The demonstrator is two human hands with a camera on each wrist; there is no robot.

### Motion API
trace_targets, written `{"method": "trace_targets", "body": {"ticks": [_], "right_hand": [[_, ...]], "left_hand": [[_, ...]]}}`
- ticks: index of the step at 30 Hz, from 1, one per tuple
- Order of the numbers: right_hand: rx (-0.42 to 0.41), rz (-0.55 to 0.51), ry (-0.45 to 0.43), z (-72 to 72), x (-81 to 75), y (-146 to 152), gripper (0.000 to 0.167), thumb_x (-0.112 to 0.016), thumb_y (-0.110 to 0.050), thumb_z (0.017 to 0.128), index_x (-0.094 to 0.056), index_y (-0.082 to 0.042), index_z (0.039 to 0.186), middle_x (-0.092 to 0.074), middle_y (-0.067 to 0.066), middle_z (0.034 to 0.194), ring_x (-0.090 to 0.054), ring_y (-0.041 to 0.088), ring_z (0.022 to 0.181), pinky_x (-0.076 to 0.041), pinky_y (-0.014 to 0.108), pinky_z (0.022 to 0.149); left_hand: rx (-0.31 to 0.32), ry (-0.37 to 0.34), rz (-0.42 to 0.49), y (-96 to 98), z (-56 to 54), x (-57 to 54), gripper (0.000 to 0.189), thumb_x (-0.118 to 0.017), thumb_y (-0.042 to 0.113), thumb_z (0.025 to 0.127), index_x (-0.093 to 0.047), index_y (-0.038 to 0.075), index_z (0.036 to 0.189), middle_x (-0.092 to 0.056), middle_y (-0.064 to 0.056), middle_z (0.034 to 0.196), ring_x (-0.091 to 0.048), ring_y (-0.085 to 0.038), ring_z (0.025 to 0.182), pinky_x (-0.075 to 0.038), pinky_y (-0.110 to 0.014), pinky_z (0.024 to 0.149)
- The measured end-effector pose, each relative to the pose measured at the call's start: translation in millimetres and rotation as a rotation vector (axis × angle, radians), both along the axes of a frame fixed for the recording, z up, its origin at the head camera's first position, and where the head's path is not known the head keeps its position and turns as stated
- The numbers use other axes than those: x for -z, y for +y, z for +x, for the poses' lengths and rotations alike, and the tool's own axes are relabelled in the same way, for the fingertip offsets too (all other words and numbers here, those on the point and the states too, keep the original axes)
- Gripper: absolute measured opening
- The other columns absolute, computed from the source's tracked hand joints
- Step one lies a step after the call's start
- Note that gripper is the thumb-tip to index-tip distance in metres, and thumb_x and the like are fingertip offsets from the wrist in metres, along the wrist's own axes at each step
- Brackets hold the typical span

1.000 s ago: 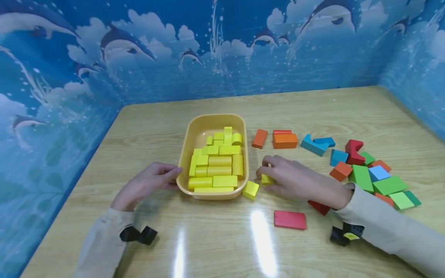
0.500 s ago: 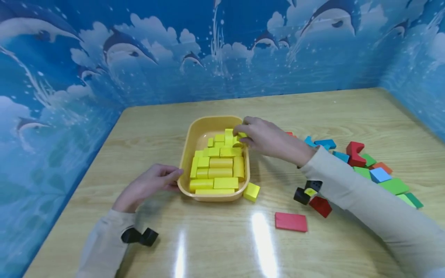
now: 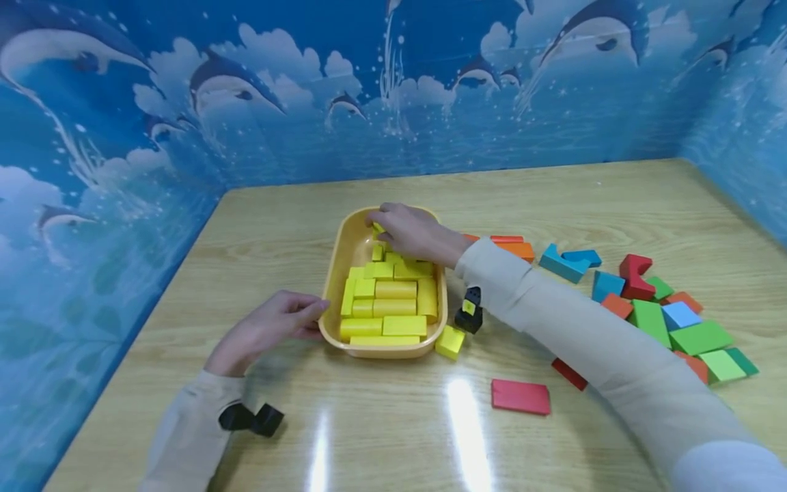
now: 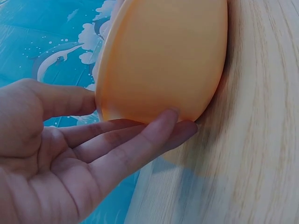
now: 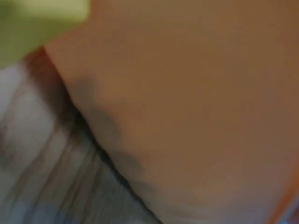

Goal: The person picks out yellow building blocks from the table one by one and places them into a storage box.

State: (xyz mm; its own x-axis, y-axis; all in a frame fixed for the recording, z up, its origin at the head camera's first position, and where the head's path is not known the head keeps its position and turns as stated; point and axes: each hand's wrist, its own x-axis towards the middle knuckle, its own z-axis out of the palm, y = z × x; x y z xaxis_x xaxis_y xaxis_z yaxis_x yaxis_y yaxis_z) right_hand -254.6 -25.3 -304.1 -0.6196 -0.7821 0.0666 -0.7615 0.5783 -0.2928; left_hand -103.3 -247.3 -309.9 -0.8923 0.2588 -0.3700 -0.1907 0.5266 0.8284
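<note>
A light-orange plastic tub [image 3: 393, 352] stands mid-table, its near part packed with yellow blocks [image 3: 395, 307] of several shapes. My left hand [image 3: 270, 326] grips the tub's left rim; in the left wrist view the thumb lies on the rim and the fingers against the outer wall. Over the far end of the tub, my right hand [image 3: 410, 234] holds a small yellow block [image 3: 378, 227], mostly hidden by the fingers. One yellow block [image 3: 450, 342] sits on the table by the tub's near right corner. In the right wrist view, blurred tub wall fills most of the picture.
Right of the tub lie orange blocks [image 3: 516, 251], blue blocks [image 3: 563, 264], and a cluster of green blocks [image 3: 701, 337] with red and orange ones. A flat red block [image 3: 520, 397] rests nearer the front. A dolphin-print backdrop [image 3: 393, 123] rises behind the table.
My right hand has picked a yellow block up from the table right of the tub and carried it left over the tub's far end. The left hand stays at the rim.
</note>
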Motion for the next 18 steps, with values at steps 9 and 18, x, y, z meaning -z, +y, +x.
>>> {"method": "trace_targets", "body": {"ticks": [9,18], "right_hand": [[0.014,0.009,-0.004,4.3,16.3,-2,0.041,-0.044,0.005,0.095,-0.055,-0.006,0.133,-0.059,0.013,0.126,-0.058,0.024,0.112,-0.051,0.033,0.094],[-0.03,-0.082,0.077,18.4,16.9,10,0.033,-0.043,0.002,0.098,-0.061,-0.001,0.126,-0.063,0.014,0.12,-0.06,0.025,0.109,-0.052,0.034,0.093]], "left_hand": [[0.01,0.002,-0.003,1.6,0.5,-2.1,0.046,-0.044,0.026,0.105,-0.05,-0.01,0.133,-0.062,-0.022,0.122,-0.066,-0.025,0.103,-0.055,-0.037,0.09],[0.025,0.016,0.025,0.6,0.8,-1.7,0.045,-0.044,0.024,0.105,-0.05,-0.011,0.132,-0.061,-0.024,0.123,-0.066,-0.027,0.103,-0.055,-0.037,0.09]]}}
